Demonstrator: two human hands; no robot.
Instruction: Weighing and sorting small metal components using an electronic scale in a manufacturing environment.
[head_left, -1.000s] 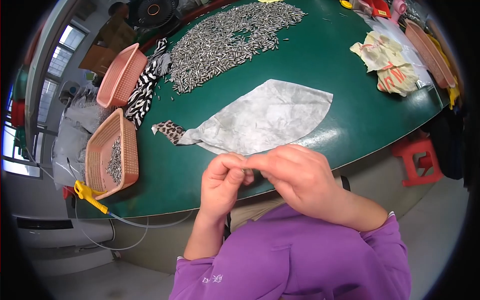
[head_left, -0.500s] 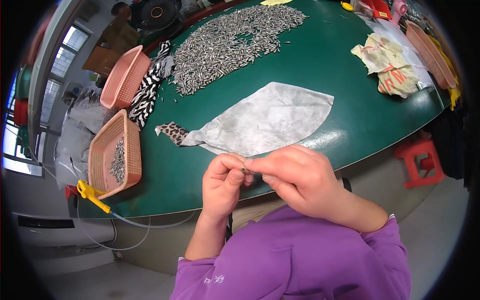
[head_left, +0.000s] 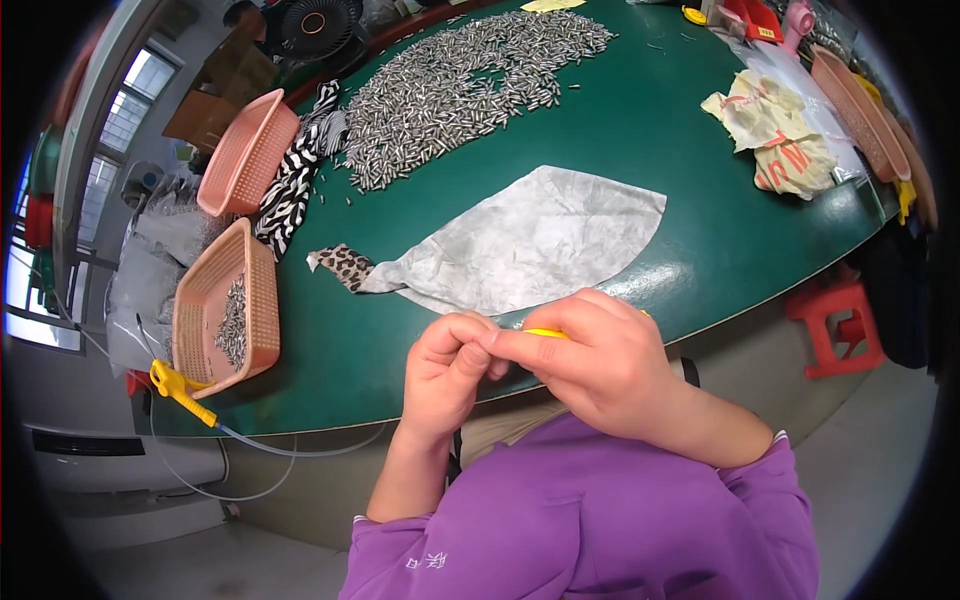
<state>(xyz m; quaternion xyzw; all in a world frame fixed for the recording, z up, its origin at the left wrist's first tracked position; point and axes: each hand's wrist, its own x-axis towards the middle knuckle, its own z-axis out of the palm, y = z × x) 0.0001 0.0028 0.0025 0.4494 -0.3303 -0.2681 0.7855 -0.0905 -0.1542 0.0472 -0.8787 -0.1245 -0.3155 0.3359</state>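
My left hand (head_left: 448, 375) and my right hand (head_left: 590, 360) are pressed together just in front of the green table's near edge (head_left: 330, 395). My right hand is closed around a thin yellow tool (head_left: 545, 333), of which only a short piece shows. The fingertips of my left hand are pinched against my right thumb; whatever small thing they grip is hidden. A grey cloth (head_left: 530, 240) lies flat on the table just beyond my hands. Farther back is a big heap of small metal pins (head_left: 460, 85).
A pink basket (head_left: 225, 310) with several pins stands at the table's left edge, another pink basket (head_left: 247, 150) behind it. A zebra-striped cloth (head_left: 292, 180), a leopard-print scrap (head_left: 345, 265), crumpled rags (head_left: 775, 130), a yellow air nozzle with hose (head_left: 180, 390) and a red stool (head_left: 835, 325) are around.
Both hands stay joined at the table edge and have shifted only slightly. The yellow tool now shows between my right fingers.
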